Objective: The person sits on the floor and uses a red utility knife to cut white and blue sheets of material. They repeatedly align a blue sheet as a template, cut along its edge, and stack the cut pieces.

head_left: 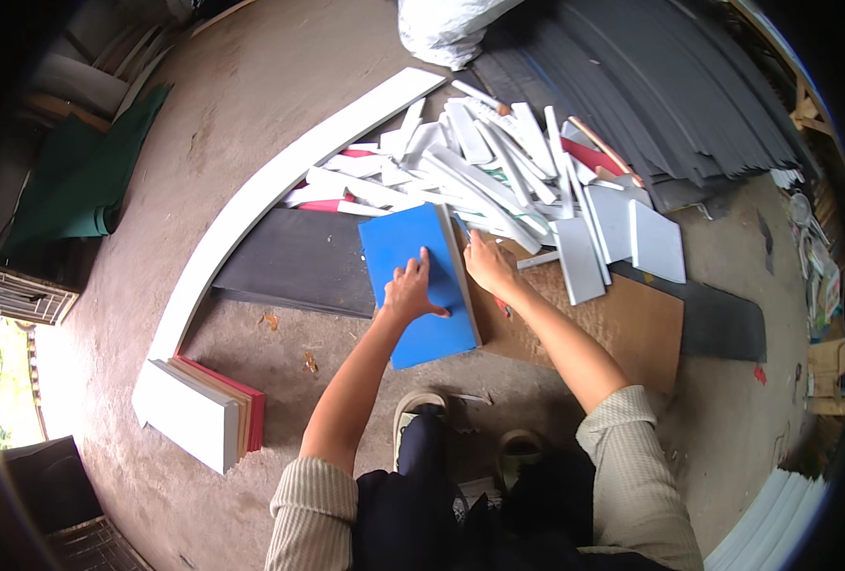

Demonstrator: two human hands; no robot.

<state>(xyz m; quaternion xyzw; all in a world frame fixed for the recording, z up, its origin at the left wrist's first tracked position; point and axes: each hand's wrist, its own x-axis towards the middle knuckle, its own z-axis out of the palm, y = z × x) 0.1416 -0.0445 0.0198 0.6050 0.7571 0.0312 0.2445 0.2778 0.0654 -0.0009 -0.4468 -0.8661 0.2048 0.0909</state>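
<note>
A blue rectangular sheet lies in front of me, tilted a little, with a pale strip showing along its right edge. My left hand presses down on the blue sheet, fingers and thumb spread. Beside the sheet's upper right edge, my right hand is closed around a slim blue tool, perhaps a cutter; most of it is hidden by the fingers. A brown board lies beneath my right forearm and partly under the sheet. A small red object lies on the board, below my right wrist.
Beyond the sheet is a heap of white offcut strips, with some red pieces. A long white strip curves along the left. A stack of white, tan and red blocks stands lower left. Dark grey sheets are piled upper right.
</note>
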